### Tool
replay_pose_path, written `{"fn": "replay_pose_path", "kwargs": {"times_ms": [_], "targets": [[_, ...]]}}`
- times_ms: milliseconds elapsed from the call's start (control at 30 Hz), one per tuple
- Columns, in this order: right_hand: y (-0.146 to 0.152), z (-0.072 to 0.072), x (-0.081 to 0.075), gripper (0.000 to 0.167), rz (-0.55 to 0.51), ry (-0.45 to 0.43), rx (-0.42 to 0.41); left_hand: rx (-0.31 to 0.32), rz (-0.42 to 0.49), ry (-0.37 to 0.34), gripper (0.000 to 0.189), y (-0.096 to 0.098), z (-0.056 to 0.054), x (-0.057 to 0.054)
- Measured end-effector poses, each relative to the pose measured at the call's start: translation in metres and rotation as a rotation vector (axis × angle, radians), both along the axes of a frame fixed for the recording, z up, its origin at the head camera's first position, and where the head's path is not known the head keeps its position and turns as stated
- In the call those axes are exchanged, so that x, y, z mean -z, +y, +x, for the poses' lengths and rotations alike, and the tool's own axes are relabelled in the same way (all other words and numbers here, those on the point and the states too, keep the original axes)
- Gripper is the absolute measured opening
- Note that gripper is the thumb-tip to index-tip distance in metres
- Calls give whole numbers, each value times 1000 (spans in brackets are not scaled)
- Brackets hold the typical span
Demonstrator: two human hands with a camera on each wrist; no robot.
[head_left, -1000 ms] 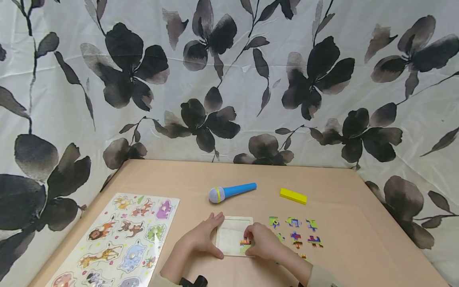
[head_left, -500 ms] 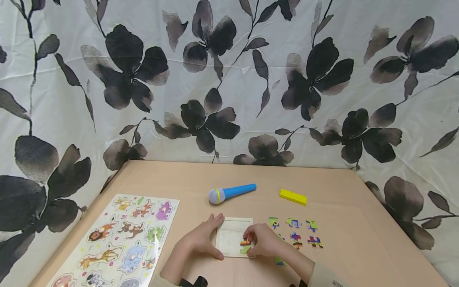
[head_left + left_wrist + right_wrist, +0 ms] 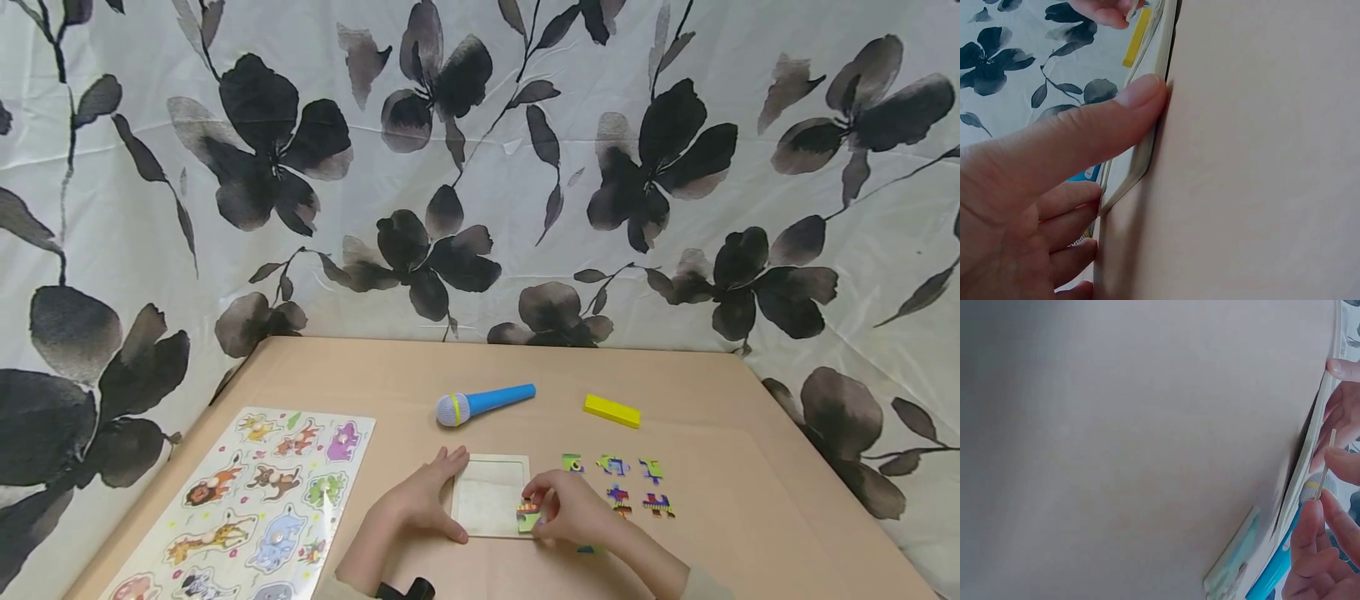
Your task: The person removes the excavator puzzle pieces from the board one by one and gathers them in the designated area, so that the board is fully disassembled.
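Observation:
A pale, shallow square puzzle tray (image 3: 487, 483) lies flat on the table in the head view. My left hand (image 3: 423, 496) holds its left side, thumb at the near corner and fingers spread toward the far one. In the left wrist view the thumb (image 3: 1116, 119) presses the tray's edge. My right hand (image 3: 573, 504) pinches a small colourful jigsaw piece (image 3: 527, 517) over the tray's lower right corner. Edge-on in the right wrist view, this piece (image 3: 1325, 465) sits thin between thumb and fingertips. Several loose jigsaw pieces (image 3: 657, 505) lie right of the tray, some partly hidden by the right hand.
A blue toy microphone (image 3: 487, 402) lies behind the tray, and a yellow bar (image 3: 612, 411) sits farther right. An animal sticker sheet (image 3: 255, 492) covers the table's left side. Behind the table (image 3: 772, 483) hangs a flowered cloth (image 3: 540, 167).
My right hand has shifted slightly to the right with the jigsaw piece in its fingers, bringing the piece to the tray's right edge. The left hand stays put on the tray.

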State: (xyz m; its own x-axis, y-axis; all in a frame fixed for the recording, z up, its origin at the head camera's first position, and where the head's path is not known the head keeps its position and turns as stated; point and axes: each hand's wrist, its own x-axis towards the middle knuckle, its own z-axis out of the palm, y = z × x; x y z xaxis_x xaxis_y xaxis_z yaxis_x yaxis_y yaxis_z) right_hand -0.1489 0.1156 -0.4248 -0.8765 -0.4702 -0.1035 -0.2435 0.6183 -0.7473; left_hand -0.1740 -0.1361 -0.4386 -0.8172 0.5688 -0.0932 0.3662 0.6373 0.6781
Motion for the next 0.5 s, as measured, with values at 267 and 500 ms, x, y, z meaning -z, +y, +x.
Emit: {"fn": "replay_pose_path", "kwargs": {"times_ms": [267, 500], "targets": [[15, 6, -7, 34, -17, 12, 27, -3, 10, -11, 104, 1, -1, 0], [35, 14, -10, 34, -11, 46, 39, -6, 4, -15, 104, 0, 0, -1]]}}
